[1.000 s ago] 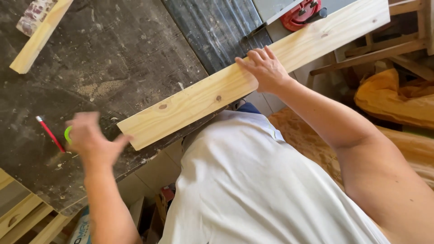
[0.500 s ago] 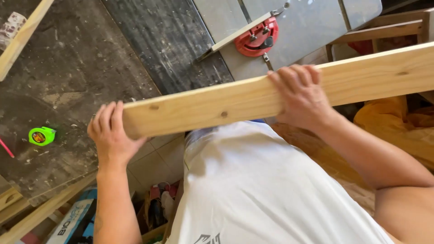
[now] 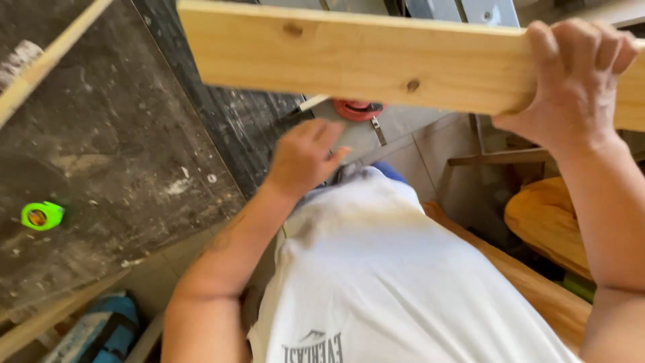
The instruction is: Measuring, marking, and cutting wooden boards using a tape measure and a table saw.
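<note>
Fingers of our right hand (image 3: 574,81) wrap over the pale wooden board (image 3: 363,57) spanning the top of the frame, while our left hand (image 3: 304,158), loosely open and empty, hangs mid-frame below it, beside the dark workbench (image 3: 114,148).

Bright daylight, soft shadows — left hand (image 3: 304,156) motion-blurred.
</note>
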